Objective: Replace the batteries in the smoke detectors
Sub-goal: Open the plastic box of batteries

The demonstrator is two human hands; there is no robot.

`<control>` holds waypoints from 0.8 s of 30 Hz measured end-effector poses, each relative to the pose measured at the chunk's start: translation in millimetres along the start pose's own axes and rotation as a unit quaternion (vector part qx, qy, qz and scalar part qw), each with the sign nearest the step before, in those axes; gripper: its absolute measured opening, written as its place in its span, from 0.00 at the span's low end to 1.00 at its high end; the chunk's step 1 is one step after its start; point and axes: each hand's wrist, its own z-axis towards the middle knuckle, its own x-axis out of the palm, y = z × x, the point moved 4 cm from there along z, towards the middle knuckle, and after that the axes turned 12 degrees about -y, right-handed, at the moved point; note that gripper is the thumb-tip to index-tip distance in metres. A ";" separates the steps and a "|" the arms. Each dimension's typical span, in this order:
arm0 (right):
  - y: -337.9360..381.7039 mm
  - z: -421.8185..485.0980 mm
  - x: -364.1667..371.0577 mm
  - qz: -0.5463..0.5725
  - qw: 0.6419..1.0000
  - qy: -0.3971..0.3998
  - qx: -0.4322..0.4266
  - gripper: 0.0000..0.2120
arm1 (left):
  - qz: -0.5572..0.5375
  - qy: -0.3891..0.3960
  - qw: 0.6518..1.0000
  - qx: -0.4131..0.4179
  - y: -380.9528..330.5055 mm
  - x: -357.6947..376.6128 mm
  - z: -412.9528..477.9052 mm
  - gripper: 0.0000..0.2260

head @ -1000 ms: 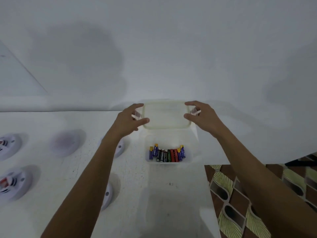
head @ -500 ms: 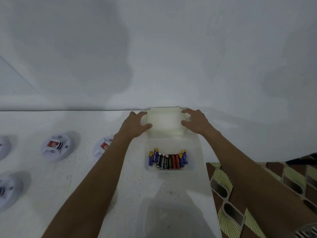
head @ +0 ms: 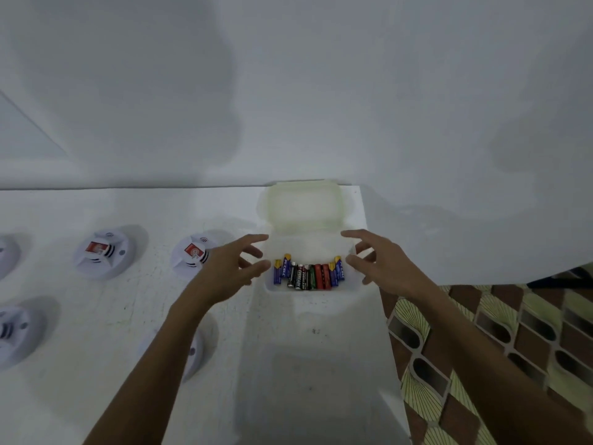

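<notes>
Since you set the lid (head: pixel 303 207) down beyond them, your left hand (head: pixel 231 268) and right hand (head: pixel 382 264) flank the batteries (head: pixel 308 275), spread and empty: pick one.

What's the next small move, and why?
Probably the right hand dips in to pinch one battery: the lid lies behind the open box, the batteries sit exposed in a row, and the left hand hovers open too, holding nothing.

The head camera looks forward and down, close over the table (head: pixel 305 364), facing the wall (head: pixel 321 91).
</notes>
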 end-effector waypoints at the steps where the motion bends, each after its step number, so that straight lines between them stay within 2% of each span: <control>1: -3.4 -2.7 3.5 0.021 1.000 -0.010 0.008 0.20 | -0.037 0.001 0.999 -0.018 1.6 4.7 -3.3 0.22; 3: -6.0 -4.6 8.5 0.042 0.998 -0.039 0.009 0.20 | -0.076 -0.015 0.996 -0.032 1.3 10.8 -5.6 0.21; 7: -6.0 -0.9 12.2 0.043 0.995 -0.092 0.004 0.19 | -0.065 -0.054 0.996 -0.029 -1.8 12.4 -0.5 0.20; 13: -3.3 -9.7 14.0 0.010 0.994 -0.106 0.005 0.21 | -0.057 -0.063 0.996 -0.027 -2.6 11.9 -9.2 0.23; 16: 1.1 -37.5 9.4 0.004 0.993 -0.121 0.009 0.23 | -0.005 -0.067 0.997 -0.031 -0.3 10.0 -29.0 0.23; 19: -5.3 -81.4 9.1 0.020 0.997 -0.068 0.020 0.22 | 0.013 -0.049 0.998 -0.048 1.5 12.6 -72.2 0.20; 24: -25.9 -148.3 19.8 0.091 0.992 0.003 0.083 0.24 | -0.116 0.004 0.985 -0.124 5.3 20.7 -146.1 0.16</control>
